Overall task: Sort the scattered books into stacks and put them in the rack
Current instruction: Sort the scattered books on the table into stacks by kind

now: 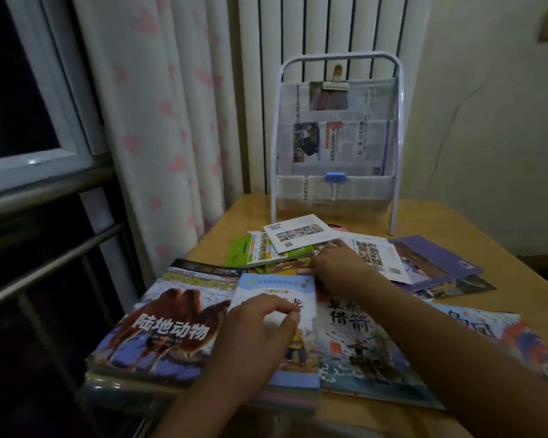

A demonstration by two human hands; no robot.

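Books lie scattered over a wooden table point(424, 222). A large camel-cover book point(159, 324) tops a stack at the near left. Beside it lies a light-blue book point(277, 289), and my left hand point(260, 330) rests on its cover with fingers curled. My right hand point(342, 270) reaches further back and touches the edge of small green and yellow books point(282, 265); whether it grips one I cannot tell. A white metal rack point(336, 137) lined with newspaper stands at the table's far edge. A large painted-cover book point(355, 352) lies under my right forearm.
A white booklet point(298, 233), a purple book point(437, 257) and more thin books lie behind my right hand. A blue binder clip point(335, 178) hangs on the rack's lowest pocket. Curtain and window rails stand at left, a radiator behind the rack.
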